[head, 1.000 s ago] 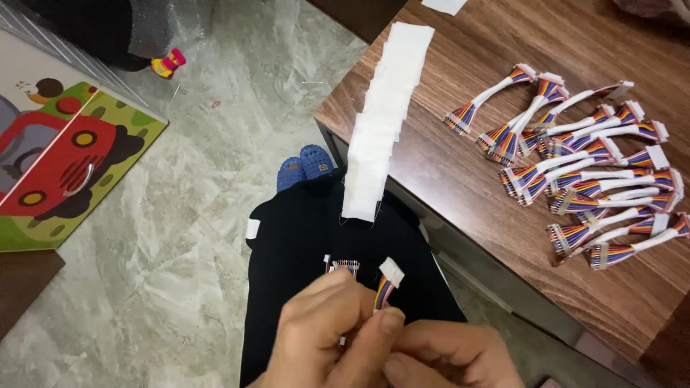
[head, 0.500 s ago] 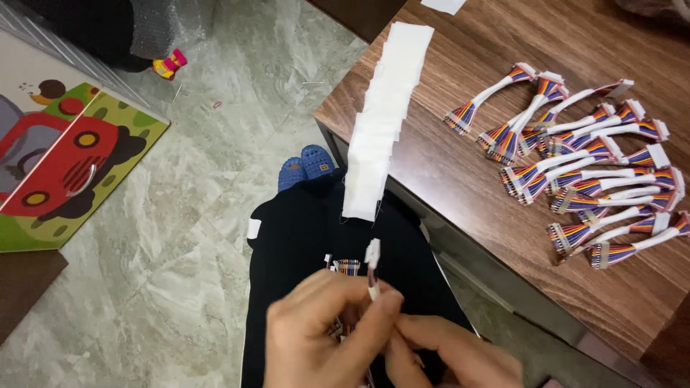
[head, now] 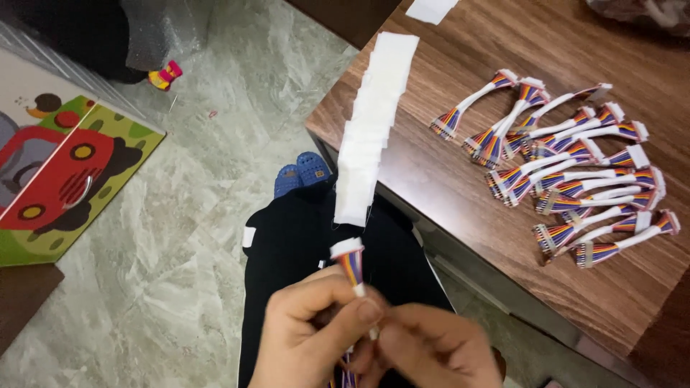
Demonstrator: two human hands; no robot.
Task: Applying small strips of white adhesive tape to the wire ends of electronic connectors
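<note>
Left hand: left hand [head: 313,330] low in the head view, fingers curled, thumb and forefinger pinched shut on the wrapped middle of the cable harness [head: 351,264].
Right hand: right hand [head: 431,352] just beside the left, touching it, fingers folded in at the harness's lower part. Blurred; it looks closed on the wrap, but I cannot tell exactly what the fingertips press.
Change: half a second ago the white end showed thin and edge-on above the fingers; a second ago it lay tilted to the right. Now its broad face shows and the rainbow wires fan out below it. Judgement: the harness is being rolled between the fingers, which fits a white wrap being smoothed around its middle.
Harness position: held over the lap, in front of the black trousers [head: 302,237], off the table, just under the hanging end of the label strip [head: 374,115].
Axis: long axis near upright in the view. White connector [head: 346,248] points up and away from the person; the other end runs down between the hands, hidden.
Label strip: white squares in a long row, lying on the table edge [head: 338,122], lower end overhanging.
Finished pile: wrapped harnesses [head: 575,172] spread on the wooden table, well apart from the hands.
Floor: blue slipper [head: 302,172] on marbled tiles; picture board with red car [head: 65,179] to the left.
</note>
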